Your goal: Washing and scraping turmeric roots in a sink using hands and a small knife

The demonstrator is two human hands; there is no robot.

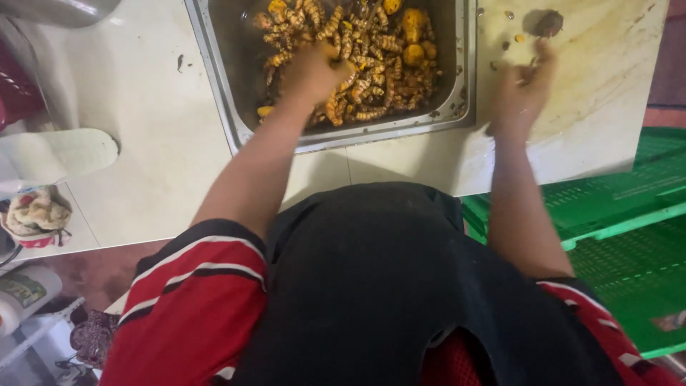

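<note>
Turmeric roots [364,64] in tray [214,78]: knobbly, firm, light, likely slippery; left hand [314,71] closed over handful, right hand [525,93] blurred, grip untellable

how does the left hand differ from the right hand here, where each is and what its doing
The left hand is inside the metal tray, down on the pile of yellow-orange roots; the right hand is outside it, over the stained white board. The left hand's fingers are buried among the roots; the right hand is blurred, and whether it holds anything cannot be told. Both arms are bare, with red striped sleeves.
</note>
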